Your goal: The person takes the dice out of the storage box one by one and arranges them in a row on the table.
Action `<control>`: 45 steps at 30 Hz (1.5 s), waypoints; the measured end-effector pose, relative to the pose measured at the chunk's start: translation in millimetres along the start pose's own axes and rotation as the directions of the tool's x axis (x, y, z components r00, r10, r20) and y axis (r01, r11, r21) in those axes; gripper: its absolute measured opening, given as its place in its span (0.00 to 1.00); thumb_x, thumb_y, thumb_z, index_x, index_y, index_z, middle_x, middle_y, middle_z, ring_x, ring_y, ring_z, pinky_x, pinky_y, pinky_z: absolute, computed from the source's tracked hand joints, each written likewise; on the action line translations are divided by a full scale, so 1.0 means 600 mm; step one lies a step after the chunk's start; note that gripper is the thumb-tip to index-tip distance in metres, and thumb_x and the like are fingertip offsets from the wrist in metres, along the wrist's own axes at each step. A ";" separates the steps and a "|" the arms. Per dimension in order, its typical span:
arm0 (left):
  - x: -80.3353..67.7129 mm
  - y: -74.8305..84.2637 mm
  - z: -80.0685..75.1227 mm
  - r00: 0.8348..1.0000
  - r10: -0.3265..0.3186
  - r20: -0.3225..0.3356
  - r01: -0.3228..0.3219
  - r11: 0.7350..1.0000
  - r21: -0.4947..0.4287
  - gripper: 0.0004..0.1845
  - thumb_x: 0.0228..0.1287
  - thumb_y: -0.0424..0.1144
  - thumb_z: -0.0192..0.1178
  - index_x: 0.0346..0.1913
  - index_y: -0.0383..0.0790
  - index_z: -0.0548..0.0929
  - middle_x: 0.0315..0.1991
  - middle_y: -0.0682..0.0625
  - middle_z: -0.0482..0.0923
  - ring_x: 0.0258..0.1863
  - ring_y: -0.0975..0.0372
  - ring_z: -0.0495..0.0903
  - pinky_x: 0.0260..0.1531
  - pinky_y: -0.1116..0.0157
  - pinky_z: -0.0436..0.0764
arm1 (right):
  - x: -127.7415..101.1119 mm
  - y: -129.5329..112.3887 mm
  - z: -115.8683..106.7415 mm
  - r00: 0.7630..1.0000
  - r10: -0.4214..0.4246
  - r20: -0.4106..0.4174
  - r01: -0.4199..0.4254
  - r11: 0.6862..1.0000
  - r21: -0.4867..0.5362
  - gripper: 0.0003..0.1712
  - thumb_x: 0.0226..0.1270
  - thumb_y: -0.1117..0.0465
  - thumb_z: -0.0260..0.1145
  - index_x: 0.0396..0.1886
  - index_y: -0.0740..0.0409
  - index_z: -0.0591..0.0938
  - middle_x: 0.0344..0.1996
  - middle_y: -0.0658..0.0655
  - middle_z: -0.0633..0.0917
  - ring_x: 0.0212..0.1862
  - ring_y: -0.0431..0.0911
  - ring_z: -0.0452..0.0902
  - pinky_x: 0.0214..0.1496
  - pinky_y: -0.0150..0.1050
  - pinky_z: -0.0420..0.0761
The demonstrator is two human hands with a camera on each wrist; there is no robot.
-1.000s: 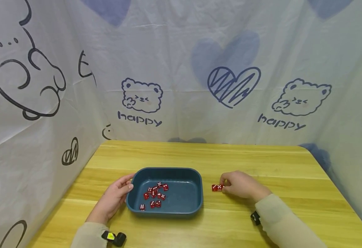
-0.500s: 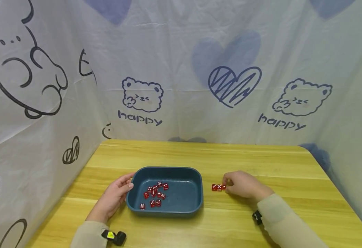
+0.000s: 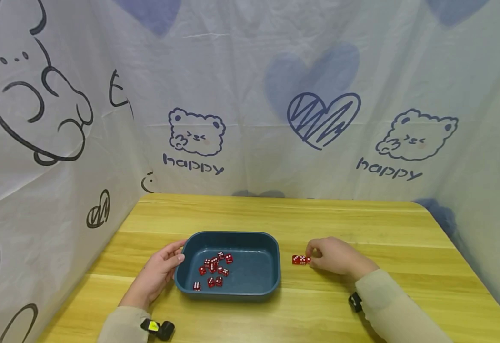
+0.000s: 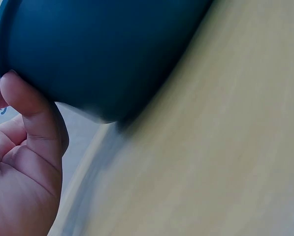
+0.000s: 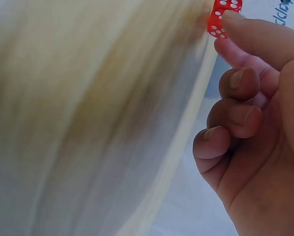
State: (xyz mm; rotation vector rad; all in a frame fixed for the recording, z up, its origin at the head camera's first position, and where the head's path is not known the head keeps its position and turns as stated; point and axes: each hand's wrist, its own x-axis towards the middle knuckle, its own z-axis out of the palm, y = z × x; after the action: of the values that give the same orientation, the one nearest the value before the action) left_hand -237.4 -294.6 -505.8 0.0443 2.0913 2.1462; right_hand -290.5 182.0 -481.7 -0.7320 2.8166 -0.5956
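Observation:
A deep blue-green tray (image 3: 252, 270) stands on the table, with several red dice (image 3: 212, 267) scattered over its left half. My left hand (image 3: 155, 272) holds the tray's left end; in the left wrist view the thumb lies against the outer wall (image 4: 102, 49) just under the rim. To the right of the tray, two red dice (image 3: 299, 259) sit side by side in a short row. At the row's right end, my right hand (image 3: 335, 256) pinches another red die (image 3: 308, 260) between thumb and forefinger. The other fingers (image 5: 238, 118) curl into the palm in the right wrist view.
The wood-grain table (image 3: 275, 319) carries the tray and dice. White curtains (image 3: 241, 157) with printed hearts and bears stand behind and at both sides. A black wrist device (image 3: 160, 328) is strapped to the left sleeve, another (image 3: 355, 302) to the right.
My right hand shifted slightly right, then slightly back left, bringing the pinched die closer to the row. The left hand and tray have stayed put.

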 end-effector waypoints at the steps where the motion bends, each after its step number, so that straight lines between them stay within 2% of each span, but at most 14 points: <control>1: 0.000 0.000 0.000 1.000 0.001 0.003 -0.001 1.000 0.000 0.28 0.76 0.32 0.55 0.74 0.30 0.64 0.47 0.44 0.72 0.35 0.63 0.77 0.30 0.71 0.78 | -0.001 -0.001 0.000 1.000 0.004 -0.004 -0.004 1.000 0.006 0.09 0.64 0.55 0.73 0.43 0.43 0.84 0.26 0.43 0.77 0.29 0.41 0.71 0.34 0.41 0.73; 8: -0.001 0.002 0.000 1.000 0.003 0.005 -0.003 1.000 0.004 0.28 0.76 0.32 0.56 0.74 0.29 0.64 0.46 0.44 0.72 0.34 0.63 0.76 0.29 0.71 0.78 | -0.001 -0.014 -0.007 1.000 -0.001 -0.030 0.001 1.000 0.027 0.21 0.64 0.52 0.73 0.56 0.46 0.82 0.22 0.46 0.76 0.24 0.41 0.70 0.27 0.38 0.70; 12: -0.002 0.002 0.001 1.000 0.006 0.010 -0.006 1.000 0.012 0.29 0.76 0.33 0.56 0.74 0.28 0.63 0.46 0.44 0.71 0.33 0.63 0.75 0.29 0.71 0.77 | 0.002 -0.027 -0.009 0.999 0.011 -0.036 -0.010 1.000 0.029 0.23 0.64 0.49 0.73 0.59 0.44 0.81 0.22 0.46 0.75 0.23 0.40 0.69 0.27 0.38 0.70; 17: -0.002 0.001 0.001 1.000 -0.003 -0.007 0.004 1.000 0.012 0.28 0.75 0.32 0.56 0.74 0.30 0.65 0.46 0.44 0.72 0.32 0.63 0.75 0.29 0.71 0.77 | 0.006 -0.048 -0.013 0.999 0.002 -0.050 -0.001 1.000 0.021 0.22 0.66 0.49 0.72 0.59 0.43 0.81 0.22 0.46 0.75 0.23 0.40 0.69 0.27 0.38 0.71; 31: 0.001 -0.002 -0.001 1.000 -0.010 -0.005 0.010 1.000 0.011 0.28 0.76 0.33 0.56 0.75 0.31 0.64 0.46 0.44 0.71 0.32 0.63 0.74 0.28 0.71 0.77 | 0.015 -0.103 -0.023 0.989 -0.129 -0.073 0.128 0.992 -0.008 0.20 0.67 0.50 0.71 0.58 0.44 0.82 0.20 0.43 0.73 0.21 0.37 0.67 0.27 0.36 0.70; 45: 0.000 0.000 0.000 1.000 -0.002 0.007 0.002 1.000 0.016 0.29 0.76 0.33 0.55 0.75 0.30 0.63 0.46 0.45 0.71 0.31 0.63 0.75 0.29 0.72 0.77 | 0.030 -0.144 -0.024 0.983 -0.179 -0.041 0.178 0.984 -0.027 0.23 0.68 0.45 0.70 0.59 0.45 0.82 0.20 0.42 0.73 0.22 0.37 0.67 0.28 0.36 0.70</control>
State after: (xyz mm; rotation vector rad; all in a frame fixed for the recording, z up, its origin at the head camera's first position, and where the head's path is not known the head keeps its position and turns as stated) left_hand -237.3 -294.7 -506.0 0.0520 2.1034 2.1253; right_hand -272.6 108.9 -433.4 -0.9965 2.8201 -0.6144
